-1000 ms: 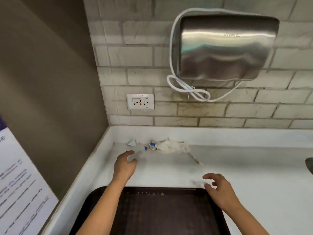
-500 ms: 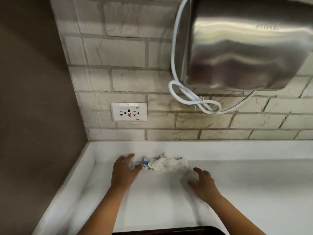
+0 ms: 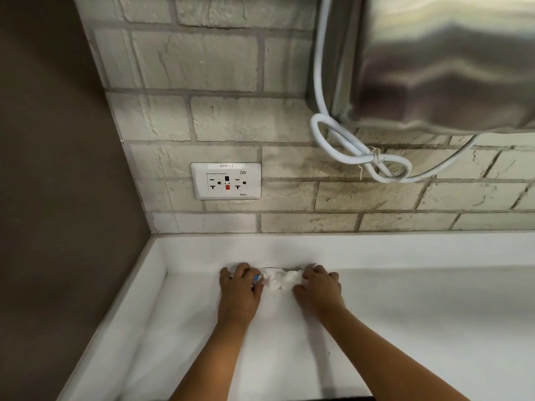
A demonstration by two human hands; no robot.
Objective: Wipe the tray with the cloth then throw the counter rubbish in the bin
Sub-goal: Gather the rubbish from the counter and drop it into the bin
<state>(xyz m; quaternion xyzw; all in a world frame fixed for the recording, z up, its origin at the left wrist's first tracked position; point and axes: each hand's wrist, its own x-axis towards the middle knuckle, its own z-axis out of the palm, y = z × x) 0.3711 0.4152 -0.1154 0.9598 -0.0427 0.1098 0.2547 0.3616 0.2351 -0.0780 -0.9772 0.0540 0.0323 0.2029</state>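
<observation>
Head view: left hand and right hand grips curled, pinching crumpled rubbish on counter.

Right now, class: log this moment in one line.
step: gathering rubbish | left hand: on scraps | right hand: on crumpled tissue | place: counter back corner

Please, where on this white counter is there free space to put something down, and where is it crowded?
Bare counter stretches right of the right hand, below the hand dryer. Another bare strip lies between the left hand and the counter's raised left edge. It is crowded at the back, where both hands close on the crumpled rubbish.
</observation>
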